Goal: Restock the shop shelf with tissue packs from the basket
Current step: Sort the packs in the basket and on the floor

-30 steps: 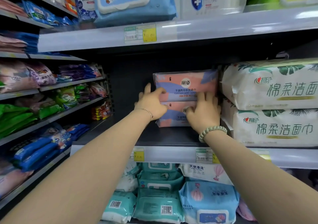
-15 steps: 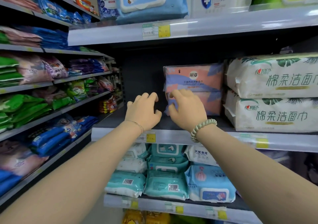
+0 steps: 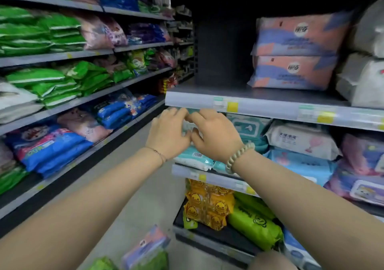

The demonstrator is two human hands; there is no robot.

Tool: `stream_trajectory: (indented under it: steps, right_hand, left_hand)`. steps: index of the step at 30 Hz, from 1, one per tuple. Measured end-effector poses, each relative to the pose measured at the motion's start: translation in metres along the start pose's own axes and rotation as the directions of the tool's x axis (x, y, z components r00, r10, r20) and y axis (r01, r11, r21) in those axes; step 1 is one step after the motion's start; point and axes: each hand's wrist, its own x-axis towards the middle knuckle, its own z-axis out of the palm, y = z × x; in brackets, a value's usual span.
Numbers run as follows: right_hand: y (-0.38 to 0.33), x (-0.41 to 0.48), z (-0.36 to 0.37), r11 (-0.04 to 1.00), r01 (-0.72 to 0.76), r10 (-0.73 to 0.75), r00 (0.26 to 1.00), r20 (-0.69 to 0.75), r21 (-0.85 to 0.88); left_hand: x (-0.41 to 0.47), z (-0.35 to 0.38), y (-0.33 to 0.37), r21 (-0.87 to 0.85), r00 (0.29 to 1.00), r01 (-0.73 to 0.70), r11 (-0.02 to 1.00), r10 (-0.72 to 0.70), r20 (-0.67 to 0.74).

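Note:
Two pink-and-blue tissue packs (image 3: 295, 49) lie stacked on the grey shelf (image 3: 207, 99), toward its right. Both of my hands hang in the air below the shelf's front edge, close together and holding nothing. My left hand (image 3: 168, 134) has loosely curled fingers; my right hand (image 3: 216, 135), with a bead bracelet on its wrist, is beside it with relaxed fingers. At the bottom edge another pink-and-blue tissue pack (image 3: 145, 247) stands among green packs (image 3: 104, 264); the basket itself is not visible.
White bulk packs (image 3: 365, 76) fill the shelf's right end; its left part is bare. Wet-wipe packs (image 3: 301, 139) crowd the shelf below, yellow duck packs (image 3: 209, 203) lower still. Shelves of green and blue packs (image 3: 52, 82) line the left of the aisle floor (image 3: 145, 197).
Both hands have let go of the stacked packs and pulled back and down from the shelf to below its front edge. The view has tilted downward and left.

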Motion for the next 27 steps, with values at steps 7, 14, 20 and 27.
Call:
stream_trajectory:
  steps: [7, 14, 20, 27]
  right_hand:
    - [-0.053, -0.033, 0.079, 0.993, 0.019, -0.041, 0.983, 0.179, 0.120]
    - [-0.085, -0.068, 0.164, 0.983, -0.035, -0.035, 0.928, 0.370, 0.182]
    - [-0.103, -0.091, 0.231, 0.979, -0.137, 0.026, 0.819, 0.573, 0.151]
    - [-0.113, -0.117, 0.294, 0.965, -0.225, 0.058, 0.681, 0.729, 0.133]
  left_hand:
    - [-0.081, 0.043, -0.064, 0.043, 0.980, 0.142, 0.989, -0.147, 0.136]
    - [-0.148, 0.100, -0.127, 0.083, 0.902, 0.313, 0.946, -0.323, 0.286]
    - [-0.195, 0.147, -0.171, 0.139, 0.785, 0.468, 0.873, -0.483, 0.388]
    - [-0.235, 0.196, -0.205, 0.225, 0.630, 0.578, 0.784, -0.604, 0.487]
